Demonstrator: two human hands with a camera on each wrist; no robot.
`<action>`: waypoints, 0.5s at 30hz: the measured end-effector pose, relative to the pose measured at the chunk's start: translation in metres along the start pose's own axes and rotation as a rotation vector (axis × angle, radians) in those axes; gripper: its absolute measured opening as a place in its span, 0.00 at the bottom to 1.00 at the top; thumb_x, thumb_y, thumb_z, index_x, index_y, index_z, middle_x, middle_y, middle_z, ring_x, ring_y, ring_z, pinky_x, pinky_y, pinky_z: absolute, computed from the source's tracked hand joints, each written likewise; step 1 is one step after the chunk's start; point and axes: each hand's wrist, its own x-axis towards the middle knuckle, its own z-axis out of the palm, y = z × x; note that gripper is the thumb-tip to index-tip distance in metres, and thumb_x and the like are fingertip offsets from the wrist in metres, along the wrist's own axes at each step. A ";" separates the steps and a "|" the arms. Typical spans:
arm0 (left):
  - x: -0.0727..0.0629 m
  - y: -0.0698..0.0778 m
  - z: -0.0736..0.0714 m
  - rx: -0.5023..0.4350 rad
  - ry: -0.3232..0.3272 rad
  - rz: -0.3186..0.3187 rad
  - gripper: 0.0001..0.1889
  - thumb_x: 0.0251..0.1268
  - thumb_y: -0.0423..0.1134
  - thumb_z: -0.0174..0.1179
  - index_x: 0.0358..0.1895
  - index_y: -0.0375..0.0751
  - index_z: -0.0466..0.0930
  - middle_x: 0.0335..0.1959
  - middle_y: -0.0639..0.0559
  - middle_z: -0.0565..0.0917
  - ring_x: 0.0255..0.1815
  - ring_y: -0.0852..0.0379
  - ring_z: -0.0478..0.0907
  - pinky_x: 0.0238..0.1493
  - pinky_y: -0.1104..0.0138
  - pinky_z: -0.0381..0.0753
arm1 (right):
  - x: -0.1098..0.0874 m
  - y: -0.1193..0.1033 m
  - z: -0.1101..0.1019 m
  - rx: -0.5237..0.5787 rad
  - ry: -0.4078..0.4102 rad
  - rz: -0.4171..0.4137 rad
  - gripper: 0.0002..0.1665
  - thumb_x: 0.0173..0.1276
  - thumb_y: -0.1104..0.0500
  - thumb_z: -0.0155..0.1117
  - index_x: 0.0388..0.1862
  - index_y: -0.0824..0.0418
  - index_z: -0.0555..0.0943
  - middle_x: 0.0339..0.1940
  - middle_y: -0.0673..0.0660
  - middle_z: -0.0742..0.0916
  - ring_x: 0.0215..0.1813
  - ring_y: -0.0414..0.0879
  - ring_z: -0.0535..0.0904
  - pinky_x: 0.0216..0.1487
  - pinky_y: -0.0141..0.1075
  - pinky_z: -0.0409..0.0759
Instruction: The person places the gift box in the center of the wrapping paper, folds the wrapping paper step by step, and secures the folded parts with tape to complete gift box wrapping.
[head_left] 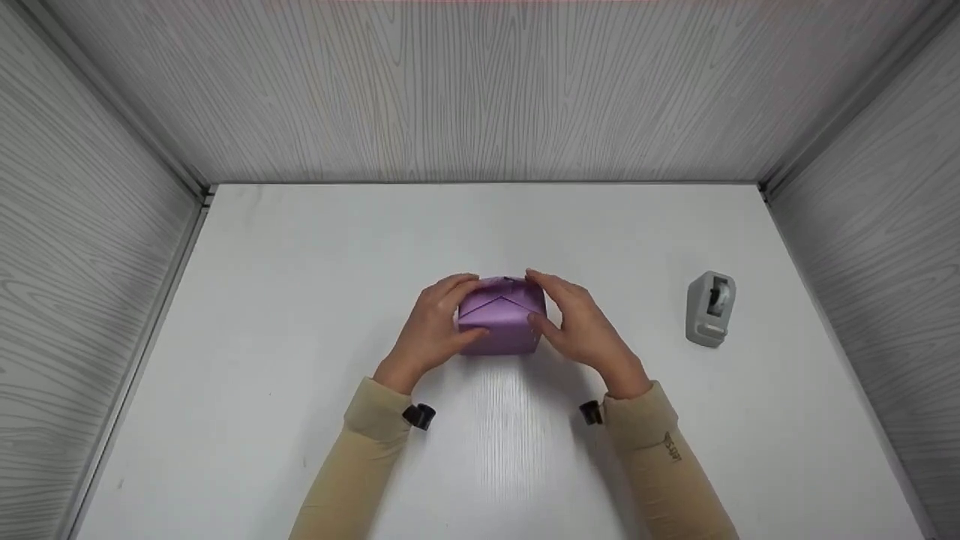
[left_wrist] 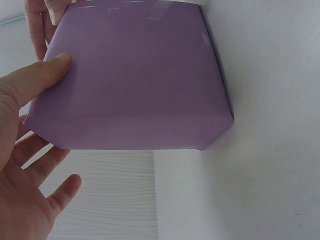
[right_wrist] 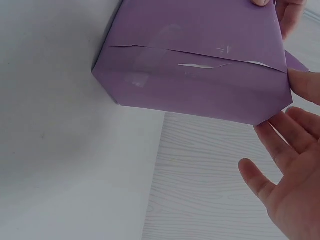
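A box wrapped in purple paper (head_left: 501,330) stands on the white table between both hands. On its top end the paper is folded into a pointed flap. My left hand (head_left: 433,328) grips the box's left side, its thumb on the near face and fingers behind. The right hand (head_left: 586,330) holds the opposite side the same way, thumb near the upper right edge. In the right wrist view, clear tape (right_wrist: 167,34) lies across the paper seam, which gapes slightly to show white. Another bit of tape (left_wrist: 160,10) shows in the left wrist view.
A grey tape dispenser (head_left: 697,307) with a roll in it stands to the right of the hands. Wood-grain panels (head_left: 480,90) wall in the white table (head_left: 300,247) at the back and both sides.
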 end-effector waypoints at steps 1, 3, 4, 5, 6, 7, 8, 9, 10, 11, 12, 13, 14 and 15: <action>0.000 0.000 0.000 0.001 0.000 0.005 0.36 0.49 0.41 0.78 0.64 0.39 0.75 0.63 0.47 0.75 0.66 0.50 0.69 0.68 0.55 0.62 | 0.001 0.001 0.000 0.007 -0.003 -0.007 0.32 0.69 0.61 0.64 0.71 0.64 0.69 0.65 0.58 0.78 0.66 0.53 0.72 0.66 0.50 0.66; -0.001 -0.001 0.000 0.011 0.003 0.014 0.35 0.50 0.41 0.77 0.63 0.38 0.75 0.63 0.47 0.75 0.66 0.50 0.69 0.68 0.55 0.62 | 0.002 0.002 0.000 0.007 0.001 -0.024 0.29 0.69 0.61 0.65 0.68 0.63 0.72 0.63 0.58 0.79 0.65 0.52 0.74 0.65 0.50 0.68; -0.001 -0.001 0.001 0.020 0.004 0.023 0.35 0.50 0.42 0.77 0.63 0.38 0.75 0.62 0.47 0.75 0.66 0.49 0.69 0.68 0.55 0.62 | 0.002 0.002 0.001 0.012 0.003 -0.034 0.28 0.69 0.62 0.65 0.68 0.63 0.73 0.63 0.58 0.80 0.64 0.52 0.74 0.65 0.49 0.69; -0.001 -0.001 0.001 0.033 0.005 0.032 0.34 0.51 0.42 0.76 0.64 0.38 0.75 0.62 0.47 0.75 0.65 0.49 0.69 0.68 0.55 0.62 | 0.003 0.002 0.001 0.012 0.003 -0.044 0.28 0.68 0.63 0.65 0.67 0.63 0.74 0.62 0.59 0.80 0.64 0.52 0.75 0.64 0.48 0.69; -0.001 -0.001 0.001 0.046 0.004 0.045 0.34 0.52 0.42 0.75 0.64 0.38 0.75 0.62 0.47 0.75 0.65 0.49 0.69 0.68 0.55 0.62 | 0.003 0.002 0.002 0.010 0.002 -0.055 0.27 0.68 0.64 0.64 0.66 0.63 0.75 0.62 0.59 0.80 0.63 0.51 0.75 0.64 0.47 0.70; -0.002 -0.001 0.001 0.062 0.003 0.057 0.34 0.53 0.42 0.75 0.64 0.39 0.74 0.62 0.47 0.75 0.65 0.49 0.69 0.68 0.55 0.62 | 0.004 0.002 0.002 0.004 0.002 -0.063 0.27 0.68 0.65 0.63 0.66 0.62 0.75 0.61 0.59 0.80 0.63 0.51 0.75 0.64 0.46 0.71; -0.002 -0.001 0.002 0.079 0.001 0.070 0.33 0.55 0.43 0.74 0.65 0.39 0.74 0.62 0.47 0.75 0.65 0.48 0.69 0.68 0.55 0.61 | 0.004 0.001 0.003 -0.004 0.003 -0.070 0.26 0.67 0.66 0.63 0.66 0.62 0.76 0.61 0.59 0.80 0.63 0.51 0.75 0.63 0.46 0.71; -0.002 -0.001 0.002 0.096 0.000 0.083 0.32 0.56 0.43 0.73 0.65 0.40 0.75 0.61 0.46 0.75 0.65 0.48 0.69 0.68 0.54 0.61 | 0.005 0.000 0.004 -0.017 0.004 -0.074 0.26 0.67 0.67 0.63 0.65 0.61 0.77 0.60 0.59 0.80 0.62 0.51 0.75 0.63 0.46 0.72; -0.003 -0.001 0.002 0.114 -0.002 0.095 0.31 0.57 0.44 0.72 0.65 0.42 0.75 0.62 0.46 0.75 0.65 0.48 0.69 0.68 0.54 0.61 | 0.004 0.000 0.005 -0.035 0.008 -0.078 0.26 0.67 0.68 0.62 0.64 0.61 0.78 0.60 0.59 0.80 0.63 0.52 0.75 0.63 0.48 0.71; -0.003 -0.001 0.003 0.128 -0.004 0.104 0.30 0.58 0.44 0.71 0.64 0.43 0.76 0.62 0.46 0.75 0.65 0.47 0.69 0.68 0.54 0.61 | 0.004 -0.001 0.006 -0.058 0.010 -0.079 0.25 0.67 0.68 0.62 0.63 0.60 0.79 0.59 0.59 0.80 0.63 0.52 0.74 0.63 0.50 0.71; -0.003 -0.001 0.003 0.139 -0.004 0.111 0.29 0.59 0.45 0.70 0.64 0.44 0.77 0.62 0.46 0.75 0.65 0.47 0.68 0.68 0.53 0.61 | 0.003 -0.002 0.006 -0.079 0.012 -0.079 0.24 0.67 0.68 0.61 0.62 0.59 0.80 0.59 0.58 0.80 0.64 0.53 0.74 0.63 0.51 0.70; -0.004 -0.002 0.003 0.148 -0.004 0.114 0.27 0.59 0.45 0.70 0.62 0.44 0.78 0.62 0.46 0.75 0.66 0.47 0.68 0.68 0.53 0.61 | 0.003 -0.002 0.007 -0.098 0.012 -0.078 0.23 0.68 0.67 0.61 0.61 0.59 0.81 0.60 0.58 0.80 0.65 0.53 0.73 0.63 0.53 0.69; -0.004 -0.002 0.004 0.156 -0.003 0.117 0.26 0.60 0.46 0.69 0.61 0.44 0.79 0.63 0.46 0.74 0.66 0.46 0.68 0.68 0.53 0.61 | 0.002 -0.002 0.008 -0.115 0.014 -0.079 0.22 0.68 0.67 0.61 0.61 0.59 0.81 0.60 0.58 0.80 0.67 0.53 0.72 0.63 0.55 0.68; -0.005 -0.002 0.004 0.164 -0.002 0.117 0.25 0.61 0.46 0.69 0.61 0.45 0.80 0.63 0.46 0.74 0.67 0.46 0.67 0.68 0.53 0.61 | 0.001 -0.002 0.009 -0.130 0.014 -0.080 0.21 0.69 0.66 0.60 0.60 0.59 0.82 0.62 0.57 0.80 0.68 0.54 0.70 0.64 0.56 0.67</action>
